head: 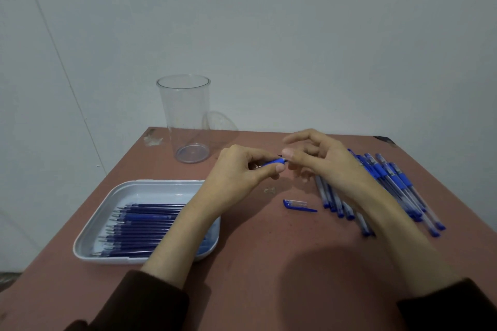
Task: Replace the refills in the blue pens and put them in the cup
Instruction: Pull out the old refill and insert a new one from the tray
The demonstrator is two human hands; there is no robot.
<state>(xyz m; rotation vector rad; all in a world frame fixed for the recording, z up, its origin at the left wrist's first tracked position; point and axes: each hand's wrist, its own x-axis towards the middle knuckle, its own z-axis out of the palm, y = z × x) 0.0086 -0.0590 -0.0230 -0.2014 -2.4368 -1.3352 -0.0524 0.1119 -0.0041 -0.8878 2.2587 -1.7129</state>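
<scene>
While the left hand [242,169] is gripping a blue pen [277,161], the right hand [322,161] is pinching its tip, probably starting to unscrew it.

Plain room: bare grey wall [295,21], reddish table [269,263].

Your left hand [242,169] hides most of the pen [277,162]; only its blue grip and dark tip show. You cannot tell whether your right hand [325,161] touches that tip. Your left forearm [183,236] covers the right side of the tray [113,193] and the ends of the refills [142,223]. Your right forearm [398,236] hides part of the loose pens [390,177]. Both sleeves [150,303] run off the bottom edge.
</scene>
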